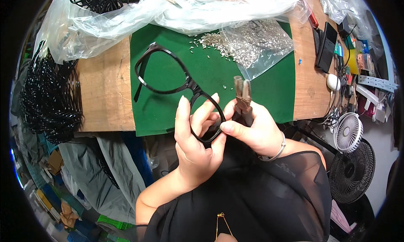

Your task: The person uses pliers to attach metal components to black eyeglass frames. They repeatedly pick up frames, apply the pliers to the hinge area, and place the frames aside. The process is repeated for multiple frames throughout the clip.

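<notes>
A black eyeglass frame [168,71] hangs over the green mat [261,90]. My left hand [194,147] grips its near lens rim from below, fingers reaching through the opening. My right hand [254,130] holds small pliers [243,97] with their jaws pointing away from me, and its thumb presses on the same rim beside my left fingers. One temple arm of the frame hangs folded at the far left. A silver bangle circles my right wrist.
A clear bag of small metal parts [256,42] lies on the mat, with loose pieces spilled beside it. Crumpled clear plastic [168,8] covers the far bench. A heap of black frames [48,99] sits left. Two fans [348,132] stand right.
</notes>
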`<state>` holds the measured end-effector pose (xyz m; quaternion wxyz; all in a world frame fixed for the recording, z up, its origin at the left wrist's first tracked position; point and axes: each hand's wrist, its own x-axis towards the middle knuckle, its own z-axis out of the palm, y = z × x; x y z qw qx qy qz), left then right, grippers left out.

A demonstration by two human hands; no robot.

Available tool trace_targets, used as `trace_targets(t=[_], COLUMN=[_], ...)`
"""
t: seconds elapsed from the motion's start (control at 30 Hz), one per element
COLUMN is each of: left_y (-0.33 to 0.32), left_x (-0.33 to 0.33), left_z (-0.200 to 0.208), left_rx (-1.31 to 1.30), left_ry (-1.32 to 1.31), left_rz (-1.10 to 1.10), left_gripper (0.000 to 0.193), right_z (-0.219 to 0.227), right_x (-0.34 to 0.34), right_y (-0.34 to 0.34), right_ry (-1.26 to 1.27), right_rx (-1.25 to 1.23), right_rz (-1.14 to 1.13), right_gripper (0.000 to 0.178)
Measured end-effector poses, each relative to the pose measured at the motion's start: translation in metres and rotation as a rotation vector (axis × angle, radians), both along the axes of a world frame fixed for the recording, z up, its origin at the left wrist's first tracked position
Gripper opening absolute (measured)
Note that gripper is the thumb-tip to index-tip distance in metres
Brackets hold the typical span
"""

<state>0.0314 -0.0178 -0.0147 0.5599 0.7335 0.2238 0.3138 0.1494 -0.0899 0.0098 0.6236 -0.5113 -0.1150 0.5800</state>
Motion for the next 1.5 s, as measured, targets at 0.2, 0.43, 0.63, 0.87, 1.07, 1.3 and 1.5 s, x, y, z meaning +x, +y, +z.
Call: trace_targets(t=[0.2, 0.43, 0.63, 0.87, 1.07, 1.3, 1.5], left_y=[0.015, 0.032, 0.029, 0.024, 0.029, 0.029, 0.012], left_x=[-0.006, -0.021, -0.019, -0.013, -0.013, -0.035, -0.035], left_z=[0.013, 0.028, 0.027, 0.023, 0.027, 0.011, 0.014], left_rx=[-0.238, -0.347, -0.442, -0.484, -0.438, -0.496, -0.542], left_ry=[-0.008, -0.007, -0.006, 0.084, 0.190, -0.125, 0.013], left_rz=[-0.142, -0.247, -0.274, -0.200, -0.260, -0.223, -0.027], left_gripper=[0.085, 0.083, 0.083, 0.087, 0.084, 0.081, 0.067], right_z=[0.003, 0.009, 0.016, 0.012, 0.009, -0.029, -0.070], right_x=[0.008, 0.030, 0.029, 0.030, 0.038, 0.058, 0.041], right_y=[0.001, -0.011, 0.000, -0.001, 0.001, -0.008, 0.005], right_ry=[-0.086, -0.707, -0.890, -1.092, -0.953, -1.241, -1.533], right_rx=[-0.007, 0.001, 0.039, -0.106, -0.113, -0.199, -0.300], right_rz=[0.242, 0.653, 0.809, 0.933, 0.982, 0.505, 0.255], right_gripper=[0.020, 0.023, 0.028, 0.025, 0.030, 0.025, 0.020])
